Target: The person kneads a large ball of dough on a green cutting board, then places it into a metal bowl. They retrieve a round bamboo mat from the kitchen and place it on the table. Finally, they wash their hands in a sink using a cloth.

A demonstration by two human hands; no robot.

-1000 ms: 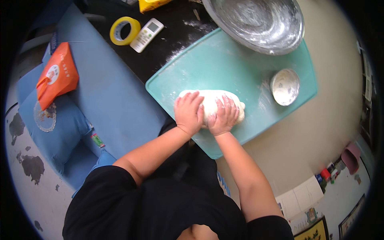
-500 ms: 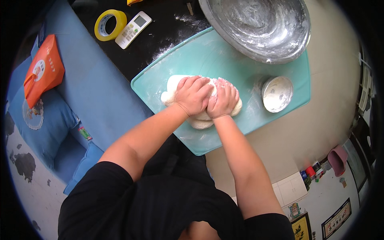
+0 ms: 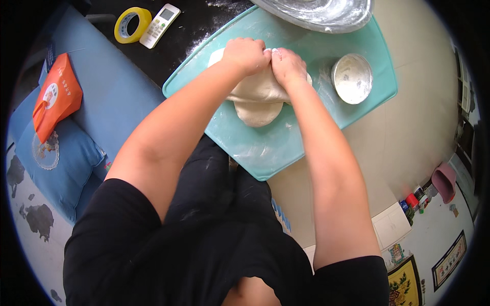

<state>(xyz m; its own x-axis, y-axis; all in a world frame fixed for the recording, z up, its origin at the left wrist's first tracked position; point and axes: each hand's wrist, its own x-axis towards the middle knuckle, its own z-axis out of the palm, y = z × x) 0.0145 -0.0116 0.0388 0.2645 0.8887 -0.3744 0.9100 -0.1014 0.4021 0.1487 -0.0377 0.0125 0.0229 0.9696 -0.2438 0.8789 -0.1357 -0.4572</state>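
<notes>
a: position of the dough [image 3: 264, 90]?

b: on the teal board [image 3: 278, 153], nearer its left corner than its right; a rounded flap juts toward the near corner.

a: left hand [image 3: 247, 55]?

b: on the far part of the dough, fingers curled in and gripping it; fingertips hidden.

a: right hand [image 3: 289, 66]?

b: just beside the left, thumbs close together; fingers likewise bent down and gripping dough, tips out of sight.

a: other items at the board?

b: small bowl [image 3: 365, 70], whitened inside, toward the right corner. metal basin [image 3: 321, 13] overlaps the far edge, partly outside the view.

a: past the left corner?

b: black table [image 3: 157, 64], carrying a yellow tape roll [image 3: 144, 20] just beside a white remote [image 3: 159, 26].
</notes>
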